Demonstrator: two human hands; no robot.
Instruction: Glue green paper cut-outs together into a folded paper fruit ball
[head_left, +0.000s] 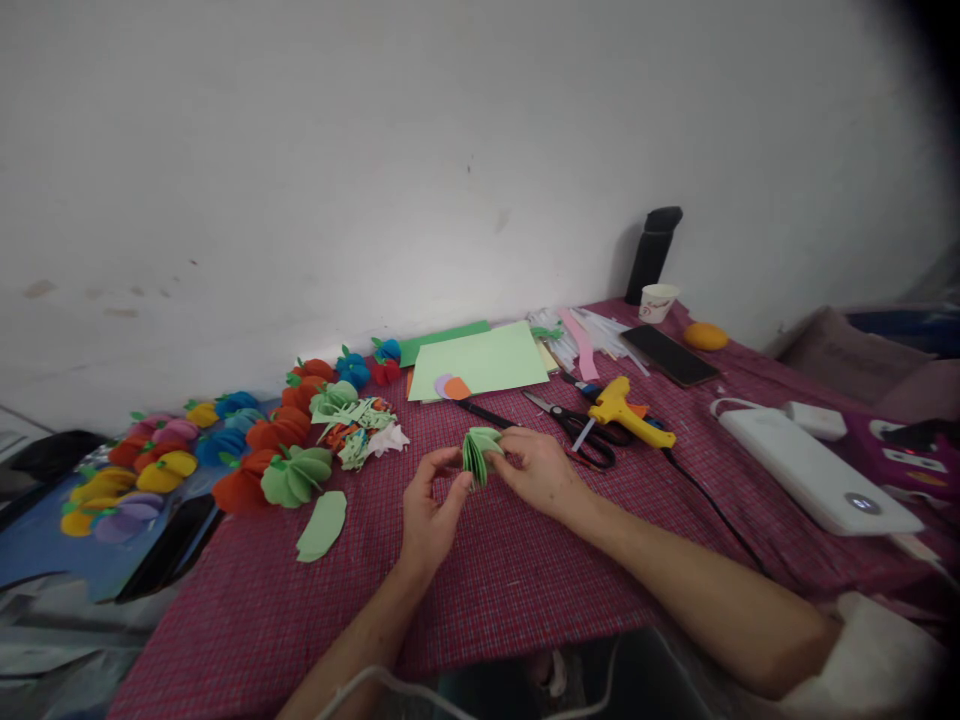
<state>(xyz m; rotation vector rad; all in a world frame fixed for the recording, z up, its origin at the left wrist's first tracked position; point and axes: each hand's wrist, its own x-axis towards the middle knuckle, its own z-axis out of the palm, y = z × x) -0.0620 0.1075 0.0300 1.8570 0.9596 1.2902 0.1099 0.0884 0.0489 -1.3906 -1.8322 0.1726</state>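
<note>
Between my two hands, above the red checked cloth, is a light green folded paper piece (480,458) whose layers fan out like pages. My left hand (435,505) grips its left edge with curled fingers and thumb. From the other side, my right hand (536,468) pinches its right edge. A flat light green paper cutout (322,526) lies left of my left hand. Close beyond my right hand are black scissors (577,420) and a yellow glue gun (624,410) with a glue stick.
Finished paper pumpkins (296,475) in several colours crowd the left side, beside paper scraps (364,435). Green paper sheets (484,358) lie at the back. On the right are a phone (667,354), a paper cup (658,303), a black bottle (651,255) and a white power bank (814,468).
</note>
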